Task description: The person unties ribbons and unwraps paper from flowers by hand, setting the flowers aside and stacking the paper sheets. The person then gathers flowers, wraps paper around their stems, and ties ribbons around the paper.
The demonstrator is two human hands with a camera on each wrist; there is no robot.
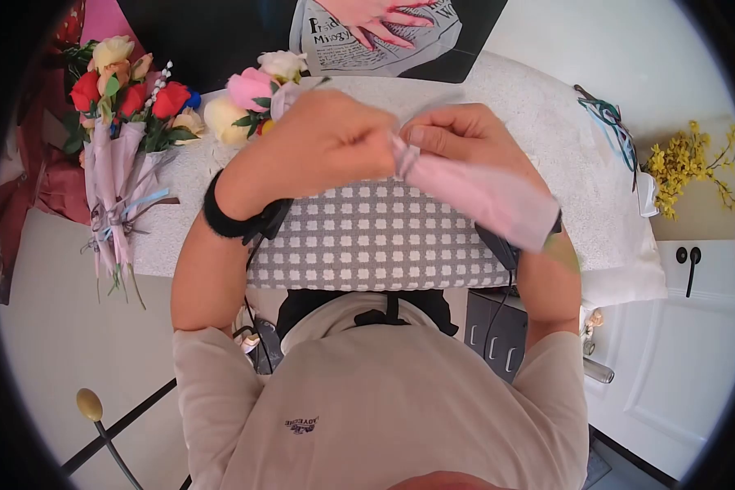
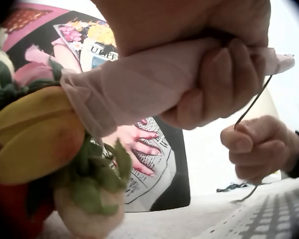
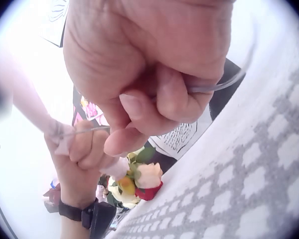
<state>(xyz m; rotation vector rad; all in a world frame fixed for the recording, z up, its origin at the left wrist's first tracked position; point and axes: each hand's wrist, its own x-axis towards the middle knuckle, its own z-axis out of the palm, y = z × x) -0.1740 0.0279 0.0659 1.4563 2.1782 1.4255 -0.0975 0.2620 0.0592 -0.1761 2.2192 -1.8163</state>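
Note:
My left hand (image 1: pixel 318 147) grips a flower bouquet round its pale pink paper wrap (image 2: pixel 134 82). Out of the wrap's left end come a yellow bloom (image 2: pixel 40 134), green leaves (image 2: pixel 97 186) and a pink rose (image 1: pixel 251 86). The rest of the wrap (image 1: pixel 486 196) slants down to the right in the head view, tied with a grey band near my fingers. My right hand (image 1: pixel 474 140), fingers curled, pinches a thin cord (image 2: pixel 251 103) that runs taut to the wrapped stems. Its loose end (image 3: pixel 234 79) trails past the right hand as a shiny grey strip.
Several wrapped flowers (image 1: pixel 114 163) lie at the table's left. A black picture panel (image 1: pixel 220 41) stands at the back. Before me lies a grey checked cushion (image 1: pixel 376 237). To the right are dark and pale cords (image 1: pixel 608 122) and yellow flowers (image 1: pixel 686 167).

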